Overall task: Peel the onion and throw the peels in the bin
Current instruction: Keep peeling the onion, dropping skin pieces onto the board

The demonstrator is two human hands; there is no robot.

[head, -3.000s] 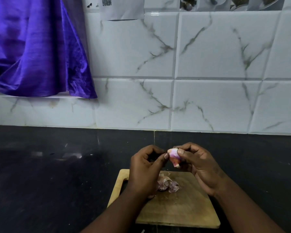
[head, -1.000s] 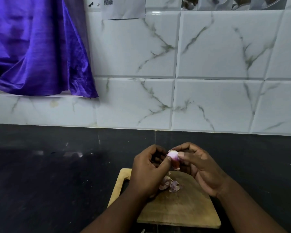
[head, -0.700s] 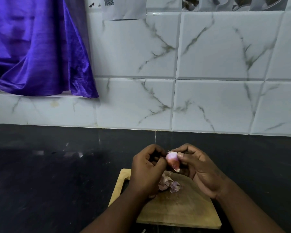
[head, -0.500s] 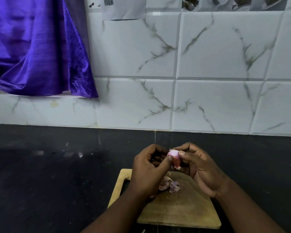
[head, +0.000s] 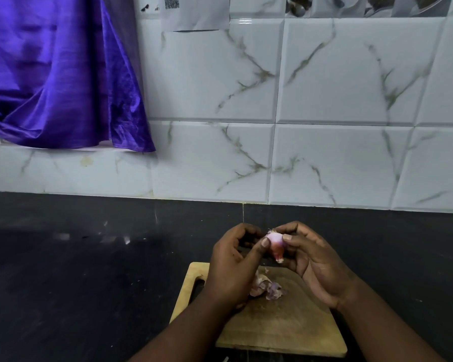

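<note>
From the head camera, a wall of glossy white tiles with grey marble veins rises behind a dark, slightly speckled stone counter. A shiny purple satin cloth hangs down over the wall at the far left. At the top edge, a white paper sheet stuck to the tiles carries a square QR code. Its pattern and the small marks beside it are too small to read, and no other writing or brand is legible.

Near the front edge of the counter lies a pale wooden cutting board with a handle slot. Both hands are raised just above its far end. Between them is the small pink-and-white onion, held in the air and not resting on the board.

The right hand grasps the onion from the right, thumb tip on top and fingers curled under it, most likely to steady it. The left hand is curled in from the other side with its thumb pressed against the skin. This looks like a grip for working a layer loose.

A little heap of thin purplish-pink peels sits on the board right below the hands. Holding the onion over the board probably lets scraps drop in one place for collecting. No bin is in view.
</note>
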